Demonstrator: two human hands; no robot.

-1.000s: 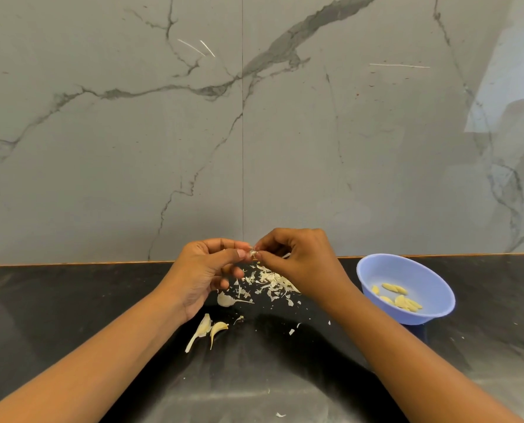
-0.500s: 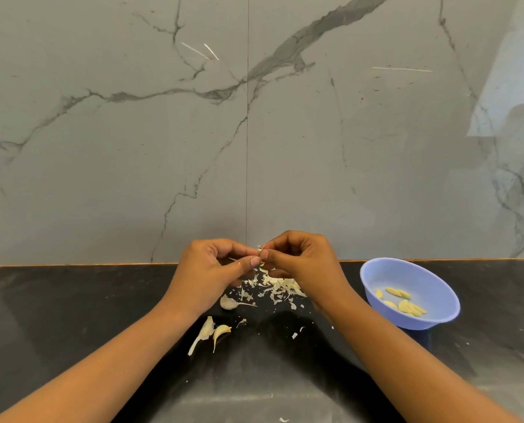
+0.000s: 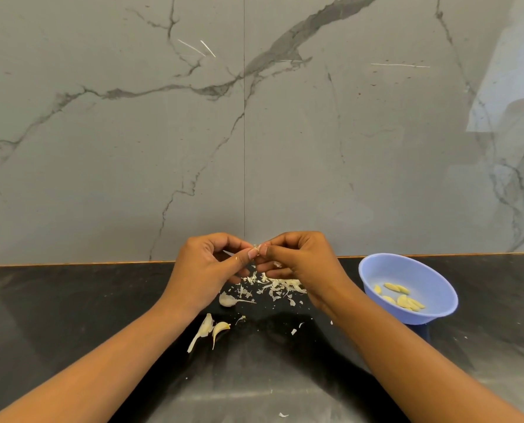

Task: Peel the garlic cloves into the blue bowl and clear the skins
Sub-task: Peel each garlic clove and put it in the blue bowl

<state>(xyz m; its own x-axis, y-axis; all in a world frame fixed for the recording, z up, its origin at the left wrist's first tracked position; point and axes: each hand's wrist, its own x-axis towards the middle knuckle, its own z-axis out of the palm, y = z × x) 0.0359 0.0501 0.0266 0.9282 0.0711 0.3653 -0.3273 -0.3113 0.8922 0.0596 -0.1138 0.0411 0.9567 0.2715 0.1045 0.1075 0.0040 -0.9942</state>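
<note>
One garlic clove [image 3: 257, 247] pinched between left hand [image 3: 205, 267], right hand [image 3: 302, 264] fingers [image 3: 251, 254].

Behind the left hand [image 3: 207, 267] and the right hand [image 3: 303, 264], the wall [image 3: 132, 148] looks like grey stone with dark veins, smooth and a little shiny. Under them the counter [image 3: 56, 315] is black stone, glossy like a mirror. Right of the right hand, the blue bowl [image 3: 413, 270] looks like smooth plastic, and the peeled cloves [image 3: 405, 301] in it look smooth and waxy. The skins [image 3: 280, 285] below the hands look thin, dry and papery, like the skin on the garlic clove [image 3: 257, 248] both hands pinch
</note>
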